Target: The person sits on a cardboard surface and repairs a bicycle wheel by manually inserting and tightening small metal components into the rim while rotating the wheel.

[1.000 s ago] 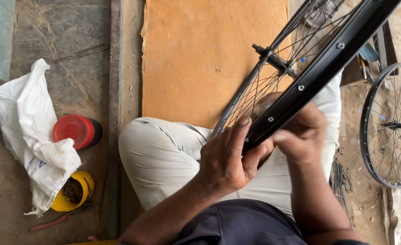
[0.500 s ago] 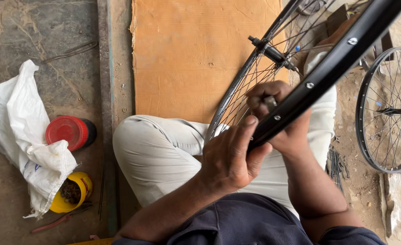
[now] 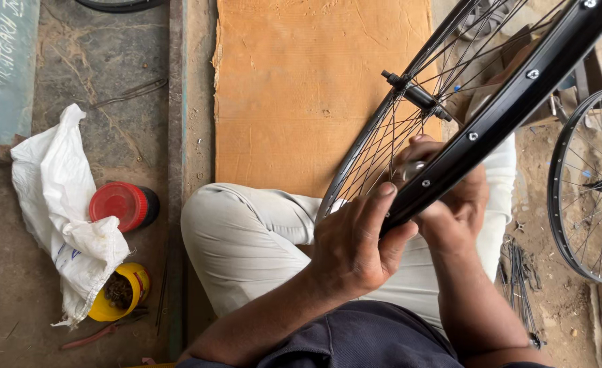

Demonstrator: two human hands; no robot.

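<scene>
I look down at a black bicycle wheel (image 3: 478, 133) tilted across my lap. My left hand (image 3: 355, 249) grips its rim to steady it; my right hand (image 3: 451, 197) is curled closed behind the rim, among the spokes (contents hidden). Cardboard (image 3: 301, 88) covers the floor.

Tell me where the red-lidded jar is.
The red-lidded jar lies on the floor at the left, against the white sack, just above the yellow container.

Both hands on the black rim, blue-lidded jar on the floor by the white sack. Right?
Not quite: the head view shows the jar's lid is red, not blue. The rest holds: left hand and right hand grip the black rim, and the jar sits beside the white sack.
</scene>
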